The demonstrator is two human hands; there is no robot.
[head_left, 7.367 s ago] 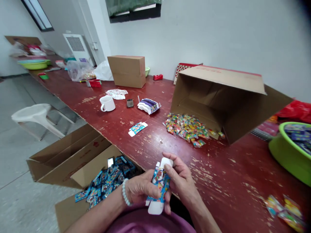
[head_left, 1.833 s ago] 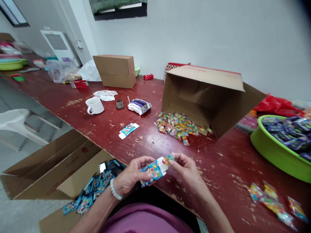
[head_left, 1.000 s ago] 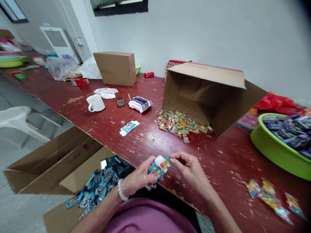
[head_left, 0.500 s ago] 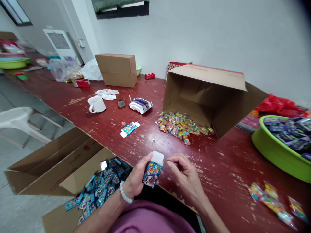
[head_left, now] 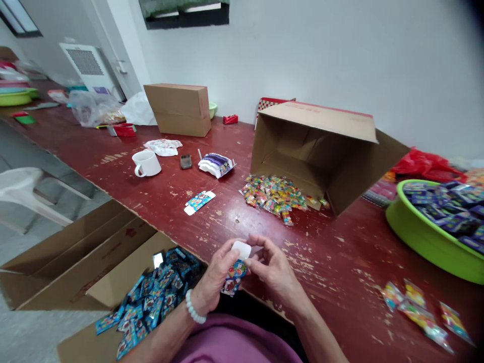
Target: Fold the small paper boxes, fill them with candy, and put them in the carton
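Note:
My left hand (head_left: 216,275) is closed round a small blue printed carton (head_left: 235,277), held upright at the table's near edge. The carton's white top flap (head_left: 241,250) is bent over. My right hand (head_left: 270,264) has its thumb and fingers at the right side of this flap, gripping the carton's upper end. Part of the carton lies hidden behind my fingers. Beyond the hands, a flattened carton (head_left: 199,201) of the same print rests on the table. Wrapped candies (head_left: 270,194) spill in a heap from a tipped cardboard box (head_left: 295,146).
Below the table edge at left, an open cardboard box (head_left: 113,252) holds many filled blue cartons (head_left: 151,297). A green basin (head_left: 423,247) of purple packets stands at right, with several loose candy packets (head_left: 419,312) before it. A white mug (head_left: 147,164) and a wipes pack (head_left: 216,165) sit farther back.
My right hand has moved left and up to the carton, meeting its top. The white flap, upright before, is now folded over. The view has shifted slightly.

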